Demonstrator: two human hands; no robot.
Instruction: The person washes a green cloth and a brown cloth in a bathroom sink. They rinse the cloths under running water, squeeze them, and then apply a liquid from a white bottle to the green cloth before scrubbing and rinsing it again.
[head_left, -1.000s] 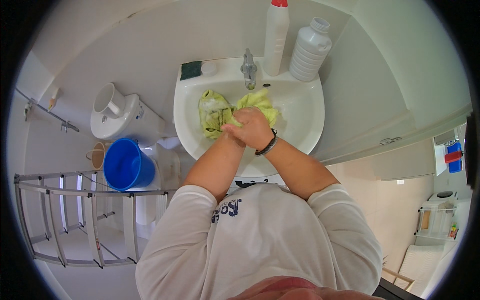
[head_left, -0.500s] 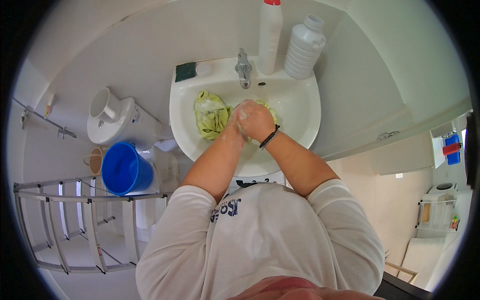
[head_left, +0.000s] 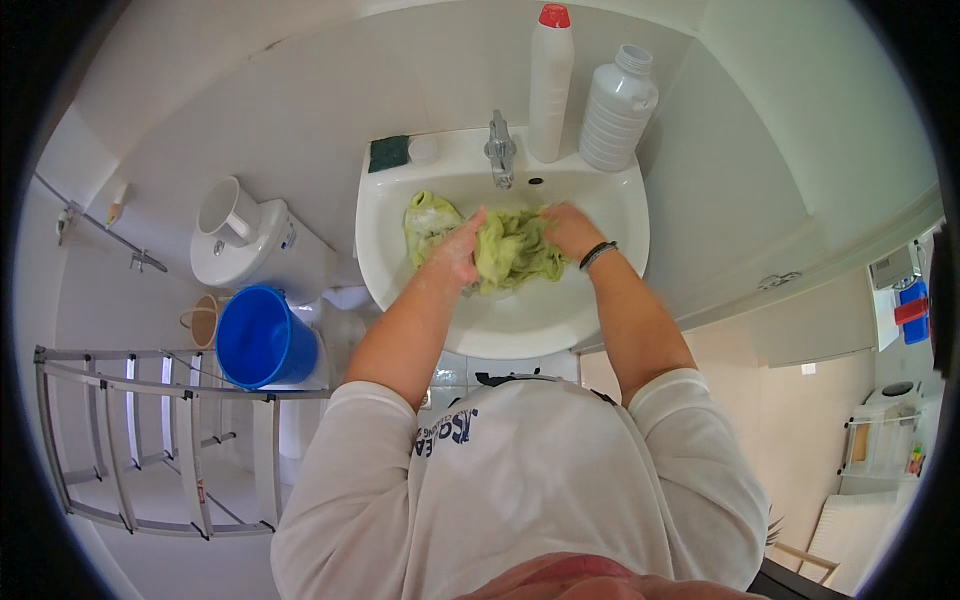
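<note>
Over the white sink a yellow-green cloth is stretched loosely between my two hands, crumpled and wet-looking. My left hand, streaked with suds, grips its left edge with the fingers partly hidden behind it. My right hand, a dark braided bracelet at the wrist, pinches the upper right side. A second yellow-green cloth with white foam lies in the basin, just beyond my left hand. The chrome tap stands above the basin, and no running water shows.
On the sink's back ledge are a dark green scouring pad, a small white round item, a red-capped white bottle and an uncapped ribbed white bottle. To the left stand a blue bucket, a toilet tank with a white jug and a metal ladder.
My hands were pressed together around the bunched cloth; now they are apart and the cloth is spread between them. My right hand has moved right. The view has shifted slightly.
</note>
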